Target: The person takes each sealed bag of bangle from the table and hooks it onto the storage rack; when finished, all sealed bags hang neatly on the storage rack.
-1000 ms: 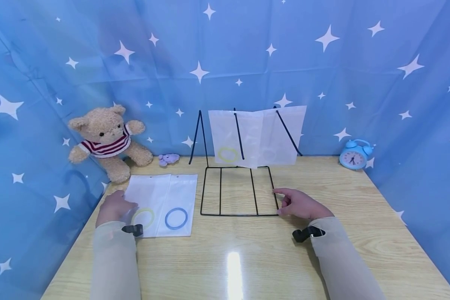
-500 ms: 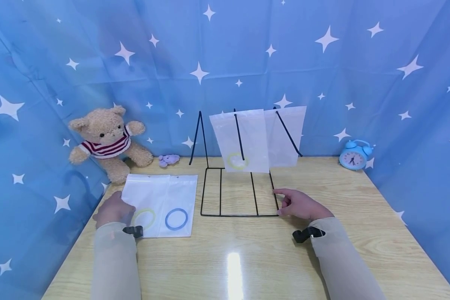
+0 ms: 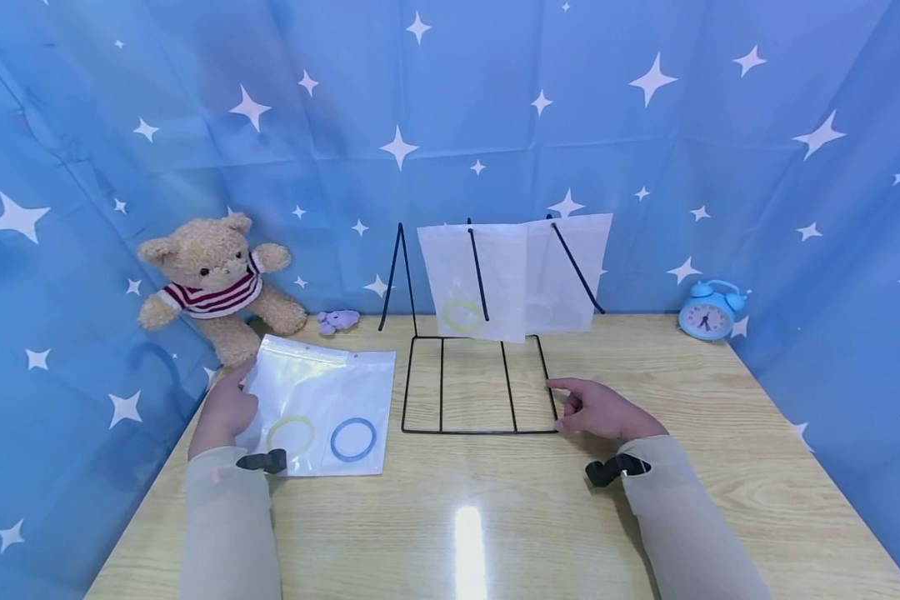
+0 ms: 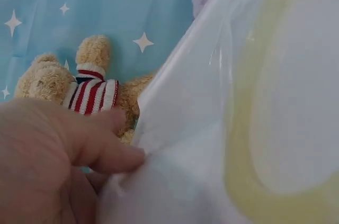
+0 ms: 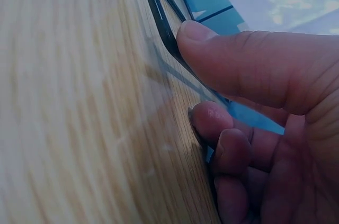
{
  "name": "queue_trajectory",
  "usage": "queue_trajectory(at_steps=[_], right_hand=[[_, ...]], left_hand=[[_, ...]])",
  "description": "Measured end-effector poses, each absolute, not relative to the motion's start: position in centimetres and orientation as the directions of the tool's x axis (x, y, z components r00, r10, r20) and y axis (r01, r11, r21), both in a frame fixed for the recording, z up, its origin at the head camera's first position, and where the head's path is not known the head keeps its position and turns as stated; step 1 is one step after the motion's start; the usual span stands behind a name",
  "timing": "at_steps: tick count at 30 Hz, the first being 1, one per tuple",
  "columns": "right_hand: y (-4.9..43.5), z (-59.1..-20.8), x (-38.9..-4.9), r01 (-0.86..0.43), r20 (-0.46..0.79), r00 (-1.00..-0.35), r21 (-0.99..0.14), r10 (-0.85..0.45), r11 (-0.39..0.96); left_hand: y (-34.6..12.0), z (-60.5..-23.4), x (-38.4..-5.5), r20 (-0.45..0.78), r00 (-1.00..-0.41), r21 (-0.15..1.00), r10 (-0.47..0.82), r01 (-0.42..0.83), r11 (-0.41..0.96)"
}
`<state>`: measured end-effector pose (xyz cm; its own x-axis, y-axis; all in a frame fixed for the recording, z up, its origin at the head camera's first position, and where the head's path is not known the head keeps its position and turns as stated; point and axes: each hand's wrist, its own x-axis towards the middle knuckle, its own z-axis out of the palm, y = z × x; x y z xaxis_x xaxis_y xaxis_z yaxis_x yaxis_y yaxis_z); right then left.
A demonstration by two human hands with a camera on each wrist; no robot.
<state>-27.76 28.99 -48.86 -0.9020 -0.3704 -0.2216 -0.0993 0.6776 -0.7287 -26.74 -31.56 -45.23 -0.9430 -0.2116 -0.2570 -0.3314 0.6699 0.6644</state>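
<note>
The left hand (image 3: 228, 410) appears, through some blur, to pinch in its fingers the nine-o'clock edge of the yellow-ringed bag (image 3: 300, 387), at nine o'clock from the rack (image 3: 441, 383), whose four-o'clock corner the right hand's (image 3: 603, 408) fingers grip.

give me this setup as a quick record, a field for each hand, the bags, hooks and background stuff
left hand: pinches the left edge of the yellow-ring bag, which is partly raised
right hand: touches the black wire rack near its front right corner
blue-ring bag: on the wood-grain table, right of the pinched one
middle hook: front hanging bag
right hook: second hanging bag
table back: teddy bear, small purple toy, blue alarm clock
backdrop: blue, white stars
</note>
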Motion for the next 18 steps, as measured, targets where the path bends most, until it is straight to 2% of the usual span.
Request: queue_trajectory(at_steps=[8, 13, 18], right_hand=[[29.0, -48.9, -27.7, -0.113, -0.21, -0.904, -0.724, -0.373, 0.681], [29.0, -48.8, -27.7, -0.117, -0.209, -0.903, -0.721, -0.376, 0.683], [29.0, -48.7, -27.6, -0.113, -0.212, -0.902, -0.726, -0.377, 0.679]], left_hand=[[-31.1, -44.6, -26.3, -0.26, -0.95, 0.67, -0.175, -0.308, 0.676], [-30.9, -44.2, -26.4, -0.2, -0.972, 0.682, -0.123, -0.229, 0.695], [-30.4, -43.5, -26.4, -0.139, -0.985, 0.734, -0.097, -0.169, 0.658]])
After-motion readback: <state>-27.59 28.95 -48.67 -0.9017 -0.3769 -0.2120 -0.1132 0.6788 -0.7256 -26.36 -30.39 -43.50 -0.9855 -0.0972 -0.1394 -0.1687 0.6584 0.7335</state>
